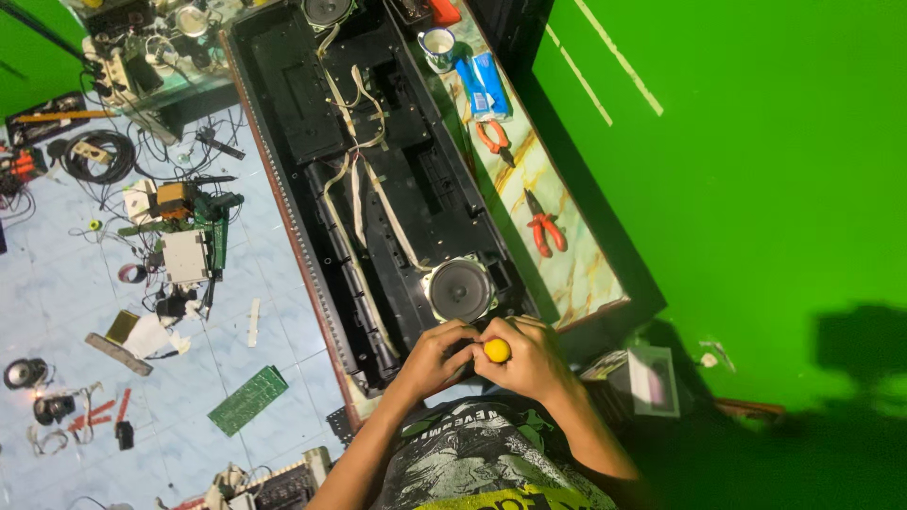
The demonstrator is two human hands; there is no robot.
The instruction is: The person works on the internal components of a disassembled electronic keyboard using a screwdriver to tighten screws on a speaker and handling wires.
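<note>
Two round speakers [459, 289] sit in the black casing ahead of the hands; two red-handled pliers [545, 227] and one mug [438, 47] lie beyond, rightward.

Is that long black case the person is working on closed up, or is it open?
Open. The long black case has no cover: its round speaker, pale ribbon cables and inner ribs show. Both hands meet at its near end.

Bright, sharp (shadows lower right)
</note>
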